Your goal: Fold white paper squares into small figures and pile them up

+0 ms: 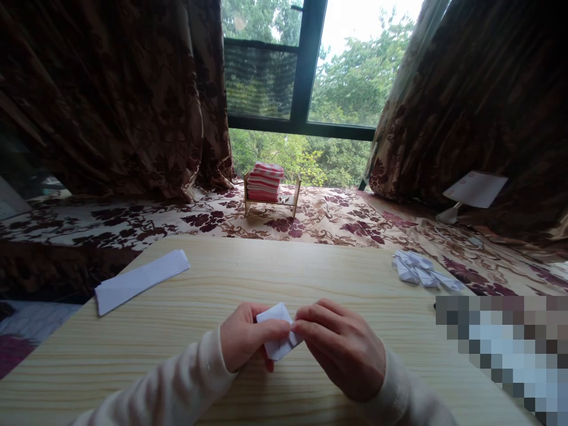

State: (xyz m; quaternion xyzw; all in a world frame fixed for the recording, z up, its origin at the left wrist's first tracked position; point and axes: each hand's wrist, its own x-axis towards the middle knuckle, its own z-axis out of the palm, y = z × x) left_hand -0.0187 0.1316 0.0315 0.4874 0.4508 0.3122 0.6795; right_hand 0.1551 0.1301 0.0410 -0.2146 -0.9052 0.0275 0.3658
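Observation:
A small folded white paper (276, 349) is held above the wooden table, near its front. My left hand (248, 335) grips it from the left, thumb on top and fingers beneath. The fingertips of my right hand (344, 346) pinch its right edge, close to my left thumb. A stack of long white paper strips (142, 279) lies on the left of the table. At the far right corner sits a pile of folded white paper pieces (419, 271).
The light wooden table (248, 266) meets a ledge with a floral cloth (337, 222). On the cloth stand a small wooden rack (296, 198) with folded pink striped cloths (265, 182) and a white lamp (475, 189). A blurred-out patch covers the lower right.

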